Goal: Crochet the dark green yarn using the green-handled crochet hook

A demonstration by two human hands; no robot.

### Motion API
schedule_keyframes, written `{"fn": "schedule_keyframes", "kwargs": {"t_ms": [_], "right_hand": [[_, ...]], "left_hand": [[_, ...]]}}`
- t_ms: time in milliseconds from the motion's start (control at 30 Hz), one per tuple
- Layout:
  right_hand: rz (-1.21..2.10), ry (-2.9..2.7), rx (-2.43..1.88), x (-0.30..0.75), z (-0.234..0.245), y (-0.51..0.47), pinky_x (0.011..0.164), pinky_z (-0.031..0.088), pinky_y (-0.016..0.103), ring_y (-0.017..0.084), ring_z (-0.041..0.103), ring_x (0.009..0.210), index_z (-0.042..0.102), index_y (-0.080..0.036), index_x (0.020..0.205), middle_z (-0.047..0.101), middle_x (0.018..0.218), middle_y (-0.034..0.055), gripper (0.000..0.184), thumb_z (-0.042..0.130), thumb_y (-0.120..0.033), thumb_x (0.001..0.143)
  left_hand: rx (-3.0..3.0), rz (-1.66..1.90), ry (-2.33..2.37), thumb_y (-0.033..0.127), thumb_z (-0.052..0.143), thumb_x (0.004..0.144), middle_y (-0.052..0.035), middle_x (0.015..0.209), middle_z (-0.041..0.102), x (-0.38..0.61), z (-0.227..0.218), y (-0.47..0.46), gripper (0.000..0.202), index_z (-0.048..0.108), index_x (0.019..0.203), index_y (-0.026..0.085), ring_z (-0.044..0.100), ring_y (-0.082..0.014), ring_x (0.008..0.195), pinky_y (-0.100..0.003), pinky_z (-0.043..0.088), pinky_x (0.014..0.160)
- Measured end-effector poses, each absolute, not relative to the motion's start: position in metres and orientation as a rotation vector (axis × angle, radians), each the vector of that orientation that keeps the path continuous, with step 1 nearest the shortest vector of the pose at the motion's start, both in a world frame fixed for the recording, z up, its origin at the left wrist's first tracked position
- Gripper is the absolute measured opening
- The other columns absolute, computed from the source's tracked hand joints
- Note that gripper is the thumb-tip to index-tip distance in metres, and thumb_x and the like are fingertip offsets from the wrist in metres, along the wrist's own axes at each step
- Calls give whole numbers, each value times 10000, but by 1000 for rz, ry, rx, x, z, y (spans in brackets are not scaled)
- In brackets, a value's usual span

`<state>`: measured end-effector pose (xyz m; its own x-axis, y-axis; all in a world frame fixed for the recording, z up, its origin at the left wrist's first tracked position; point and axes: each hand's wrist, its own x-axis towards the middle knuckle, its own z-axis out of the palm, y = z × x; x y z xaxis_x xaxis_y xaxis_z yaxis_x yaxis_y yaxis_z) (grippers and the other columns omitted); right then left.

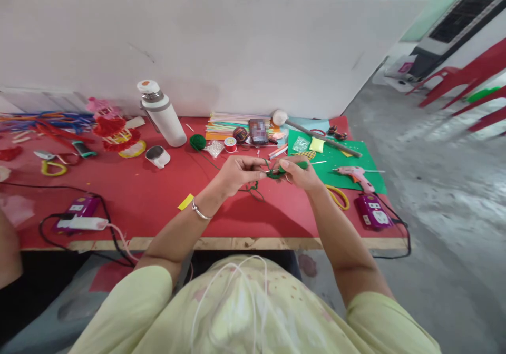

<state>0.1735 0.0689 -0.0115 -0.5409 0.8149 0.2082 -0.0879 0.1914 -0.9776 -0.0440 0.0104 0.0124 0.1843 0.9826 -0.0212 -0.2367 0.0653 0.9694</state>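
Both my hands meet over the middle of the red table. Pinched in my right hand (298,170) is a crochet hook with a green grip (302,165); its thin metal end points out to the right, and more metal shows toward the left. My left hand (239,175) is closed on green yarn (272,175), with a strand stretched at its fingertips. A loose tail of the same yarn hangs below the fingers. Another strand runs from behind my left hand back to a green yarn ball (197,142). The exact stitches are too small to make out.
A white bottle (164,114) and its cup (157,157) stand at the left. Rightward lie a pink glue gun (358,177), yellow-handled scissors (338,197) and a purple power box (371,212) with a cable. A white partition (237,48) rises behind the red table (158,201).
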Motion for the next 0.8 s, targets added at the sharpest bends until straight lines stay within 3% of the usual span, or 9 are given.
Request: {"fn": "schedule_keyframes", "kwargs": {"t_ms": [167,433,800], "right_hand": [[1592,-1661,-682,180,-8,70,522,604,304,189,723,556,849,-168,836,813,759,75,425,742,-577,878],[1621,-1683,-624,184,-9,72,546,618,332,216,746,587,850,-164,833,820,763,82,384,716,-518,897],[1237,-1999,-672,185,9,62,635,589,313,187,733,661,821,-175,886,799,758,56,451,577,-531,1018]], "left_hand": [[1147,1175,965,174,914,579,-23,735,755,-44,10,10,365,857,939,151,637,-107,654,-244,503,641],[1225,1140,1012,212,894,623,-40,750,763,-46,7,11,332,856,948,152,623,-116,634,-250,487,602],[1452,1203,1210,235,815,719,-47,769,768,-44,4,11,285,850,989,152,629,-146,660,-281,488,659]]}}
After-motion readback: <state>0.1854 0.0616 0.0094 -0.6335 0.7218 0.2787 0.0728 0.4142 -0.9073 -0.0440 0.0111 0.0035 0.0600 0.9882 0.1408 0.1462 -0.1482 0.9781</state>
